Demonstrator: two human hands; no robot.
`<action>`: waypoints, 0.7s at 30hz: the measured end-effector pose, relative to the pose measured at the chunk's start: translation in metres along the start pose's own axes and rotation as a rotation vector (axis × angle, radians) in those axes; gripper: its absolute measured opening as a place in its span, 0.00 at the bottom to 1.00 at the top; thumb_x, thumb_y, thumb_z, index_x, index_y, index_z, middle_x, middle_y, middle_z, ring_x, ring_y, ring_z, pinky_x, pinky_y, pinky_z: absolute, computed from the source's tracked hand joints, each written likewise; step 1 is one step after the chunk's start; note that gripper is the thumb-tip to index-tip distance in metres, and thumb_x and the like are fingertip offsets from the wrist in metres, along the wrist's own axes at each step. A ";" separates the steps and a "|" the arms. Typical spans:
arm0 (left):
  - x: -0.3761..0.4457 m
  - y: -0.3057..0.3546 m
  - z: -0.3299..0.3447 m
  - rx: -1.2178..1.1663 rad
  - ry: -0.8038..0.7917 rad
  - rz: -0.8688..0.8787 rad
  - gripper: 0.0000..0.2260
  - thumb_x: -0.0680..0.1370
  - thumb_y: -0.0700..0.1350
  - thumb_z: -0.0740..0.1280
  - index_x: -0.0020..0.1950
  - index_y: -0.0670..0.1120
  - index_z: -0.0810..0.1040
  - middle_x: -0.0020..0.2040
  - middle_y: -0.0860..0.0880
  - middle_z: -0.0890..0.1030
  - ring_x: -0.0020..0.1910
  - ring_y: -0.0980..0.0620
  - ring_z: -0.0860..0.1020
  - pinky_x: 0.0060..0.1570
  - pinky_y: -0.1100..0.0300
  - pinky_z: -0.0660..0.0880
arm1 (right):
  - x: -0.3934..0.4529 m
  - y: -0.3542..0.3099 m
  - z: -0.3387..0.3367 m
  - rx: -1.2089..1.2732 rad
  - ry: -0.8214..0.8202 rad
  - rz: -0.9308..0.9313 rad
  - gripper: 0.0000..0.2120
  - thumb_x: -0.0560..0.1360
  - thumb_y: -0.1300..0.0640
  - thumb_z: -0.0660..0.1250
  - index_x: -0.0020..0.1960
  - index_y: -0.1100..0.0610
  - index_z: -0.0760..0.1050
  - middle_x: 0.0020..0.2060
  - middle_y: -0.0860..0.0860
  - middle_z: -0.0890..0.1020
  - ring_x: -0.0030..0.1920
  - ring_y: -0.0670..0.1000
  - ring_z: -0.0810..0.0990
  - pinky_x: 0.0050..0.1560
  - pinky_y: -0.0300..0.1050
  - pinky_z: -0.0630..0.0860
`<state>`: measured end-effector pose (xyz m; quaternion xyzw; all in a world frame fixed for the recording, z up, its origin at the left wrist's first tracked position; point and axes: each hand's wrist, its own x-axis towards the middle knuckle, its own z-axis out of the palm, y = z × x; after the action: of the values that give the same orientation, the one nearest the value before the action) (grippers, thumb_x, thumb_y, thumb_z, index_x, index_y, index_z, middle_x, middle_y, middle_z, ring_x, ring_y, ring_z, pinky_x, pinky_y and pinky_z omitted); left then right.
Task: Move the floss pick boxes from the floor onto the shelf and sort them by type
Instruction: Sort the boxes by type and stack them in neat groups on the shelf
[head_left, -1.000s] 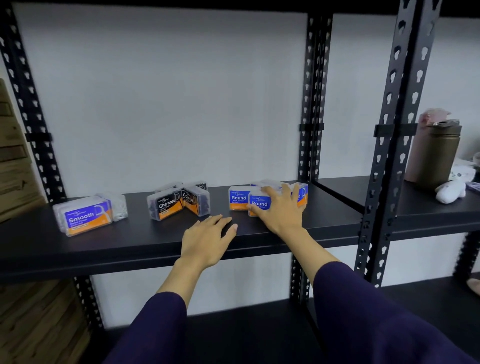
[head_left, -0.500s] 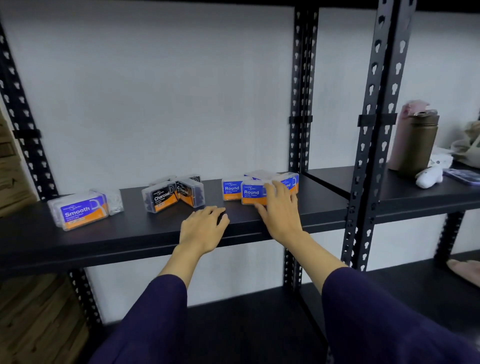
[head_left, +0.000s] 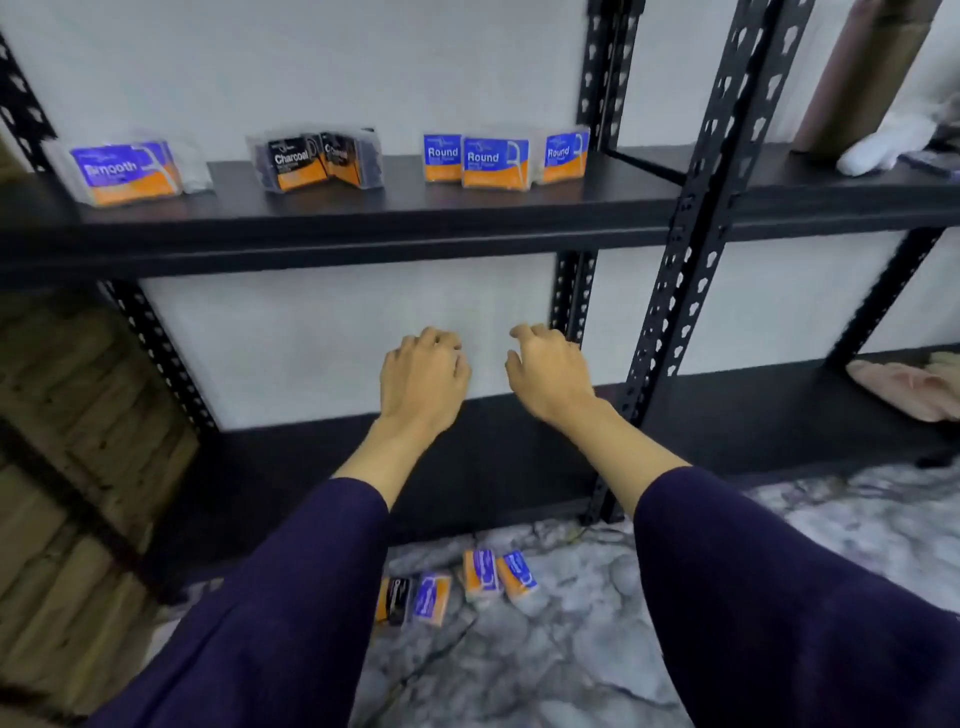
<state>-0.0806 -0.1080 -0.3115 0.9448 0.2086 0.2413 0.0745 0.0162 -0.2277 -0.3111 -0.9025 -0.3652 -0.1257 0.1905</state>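
Both hands, left hand (head_left: 422, 375) and right hand (head_left: 546, 373), now off the shelf (head_left: 363, 228), below it, fingers loosely curled, empty.

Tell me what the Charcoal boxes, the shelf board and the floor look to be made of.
Charcoal boxes: likely clear glossy plastic; see-through edges around printed labels.
Shelf board: matte black, material unclear, on punched black uprights, probably painted metal.
Floor: grey veined marble-look surface, stone or tile, uncertain.
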 end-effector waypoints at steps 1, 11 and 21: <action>-0.010 -0.005 0.016 0.015 -0.071 -0.029 0.16 0.82 0.47 0.56 0.66 0.45 0.74 0.65 0.47 0.75 0.60 0.45 0.74 0.57 0.52 0.69 | -0.009 0.003 0.017 -0.003 -0.054 0.007 0.17 0.81 0.57 0.56 0.67 0.61 0.70 0.62 0.58 0.76 0.60 0.60 0.74 0.58 0.53 0.70; -0.090 -0.076 0.188 0.053 -0.552 -0.240 0.15 0.81 0.47 0.59 0.64 0.43 0.76 0.62 0.45 0.77 0.58 0.44 0.76 0.54 0.51 0.71 | -0.077 0.039 0.213 0.001 -0.543 0.130 0.17 0.80 0.56 0.56 0.67 0.60 0.69 0.62 0.58 0.76 0.62 0.60 0.73 0.59 0.53 0.69; -0.195 -0.171 0.329 0.005 -0.785 -0.594 0.25 0.79 0.52 0.63 0.75 0.50 0.62 0.74 0.41 0.60 0.69 0.37 0.66 0.64 0.42 0.69 | -0.125 0.058 0.366 0.034 -0.831 0.363 0.28 0.80 0.51 0.58 0.77 0.51 0.53 0.73 0.61 0.58 0.71 0.64 0.62 0.64 0.57 0.68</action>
<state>-0.1364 -0.0507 -0.7230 0.8642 0.4259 -0.1652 0.2107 0.0017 -0.1829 -0.6994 -0.9225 -0.2486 0.2888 0.0617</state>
